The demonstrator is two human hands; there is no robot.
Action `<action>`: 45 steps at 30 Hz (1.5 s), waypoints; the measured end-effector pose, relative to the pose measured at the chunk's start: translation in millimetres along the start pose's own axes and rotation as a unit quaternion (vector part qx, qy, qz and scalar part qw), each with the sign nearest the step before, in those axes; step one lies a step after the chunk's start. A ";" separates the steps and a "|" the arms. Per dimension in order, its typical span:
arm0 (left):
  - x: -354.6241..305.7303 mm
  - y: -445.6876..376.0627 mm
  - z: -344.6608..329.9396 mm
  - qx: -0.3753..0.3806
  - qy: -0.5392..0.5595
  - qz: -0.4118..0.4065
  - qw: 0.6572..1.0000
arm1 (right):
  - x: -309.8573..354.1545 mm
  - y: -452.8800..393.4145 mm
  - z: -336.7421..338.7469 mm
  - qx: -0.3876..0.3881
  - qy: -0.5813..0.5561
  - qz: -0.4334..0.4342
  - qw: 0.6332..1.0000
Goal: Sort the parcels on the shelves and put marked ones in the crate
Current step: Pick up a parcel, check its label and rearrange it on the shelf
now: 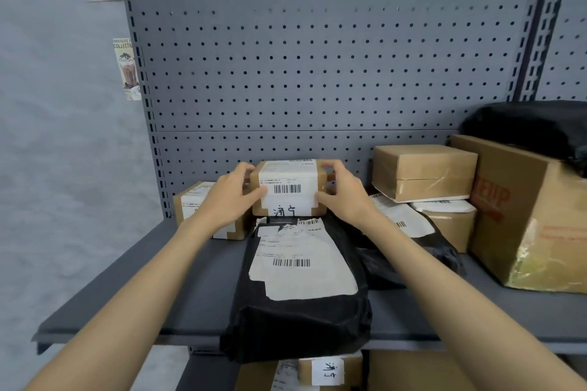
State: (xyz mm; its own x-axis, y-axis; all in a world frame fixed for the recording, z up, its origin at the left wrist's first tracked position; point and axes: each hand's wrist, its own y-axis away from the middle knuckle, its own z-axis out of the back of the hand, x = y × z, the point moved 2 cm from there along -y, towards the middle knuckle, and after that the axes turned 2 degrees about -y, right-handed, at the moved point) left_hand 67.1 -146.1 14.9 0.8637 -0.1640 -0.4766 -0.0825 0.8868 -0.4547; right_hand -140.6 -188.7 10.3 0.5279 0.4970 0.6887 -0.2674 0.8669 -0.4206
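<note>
Fingers of the left hand and right hand clamp the box, lying crosswise, label forward, above a grey shelf backed by pegboard

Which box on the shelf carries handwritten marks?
The small box gripped by both hands, left and right: handwriting sits under its barcode. The other shelf boxes show none.

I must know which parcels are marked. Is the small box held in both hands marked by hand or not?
Marked. The small box carries black handwritten characters at the bottom of its white label, under the barcode, facing the camera, between left hand and right hand.
</note>
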 end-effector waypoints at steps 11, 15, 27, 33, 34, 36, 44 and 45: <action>14.8 -10.9 -9.4 0.017 -0.048 -0.020 0.998 | -7.1 -9.4 -1.8 0.042 0.071 0.008 0.997; 12.8 -6.7 -10.9 0.019 -0.060 -0.030 0.998 | -7.4 -5.6 -3.9 0.046 0.095 0.010 0.994; 5.1 -4.8 2.4 -0.015 -0.020 -0.018 1.000 | -1.0 6.4 4.7 0.023 0.003 0.014 1.000; 4.5 -5.4 -2.8 -0.029 0.002 -0.015 0.999 | 1.7 -2.9 3.5 -0.007 0.043 0.024 0.999; 5.4 -5.5 -5.5 -0.026 -0.009 -0.016 0.999 | 0.7 -3.6 2.1 0.000 0.054 0.021 0.998; 6.7 -5.7 -10.3 -0.026 -0.035 -0.024 0.999 | -3.2 -4.2 -1.9 0.016 0.077 0.014 0.997; 7.9 -10.1 -21.1 -0.014 -0.099 -0.040 0.994 | -9.6 -7.1 -13.8 0.077 0.168 -0.024 0.983; 7.8 -10.3 -21.9 -0.017 -0.102 -0.041 0.994 | -9.9 -7.4 -14.6 0.073 0.170 -0.026 0.982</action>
State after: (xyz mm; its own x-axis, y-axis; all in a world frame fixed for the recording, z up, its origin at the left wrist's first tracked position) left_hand 63.8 -166.0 -0.6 0.9506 -0.1412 -0.2765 -0.0214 0.8587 -0.5121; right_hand -132.1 -200.6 -2.0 0.7762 0.4326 0.4587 -0.3326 0.8990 -0.2849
